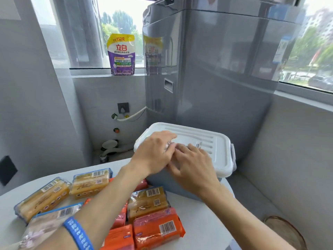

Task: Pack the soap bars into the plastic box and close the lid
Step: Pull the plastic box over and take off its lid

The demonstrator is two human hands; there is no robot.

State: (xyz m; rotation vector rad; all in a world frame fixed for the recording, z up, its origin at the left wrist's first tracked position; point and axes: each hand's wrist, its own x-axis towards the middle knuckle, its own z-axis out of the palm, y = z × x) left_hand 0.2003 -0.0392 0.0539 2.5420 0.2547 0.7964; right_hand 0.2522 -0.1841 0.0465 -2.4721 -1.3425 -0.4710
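Two hands [173,156] on lidded box [180,184]

Both forearms reach up toward twelve o'clock, the left hand [155,150] palm-down with fingers flat and together, the right hand [193,164] beside it at four o'clock, fingers spread, fingertips of both nearly touching.

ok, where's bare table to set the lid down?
Free: the table strip right of the orange soap, below the box; also the far-left edge. Crowded: soap packs fill the middle-left.
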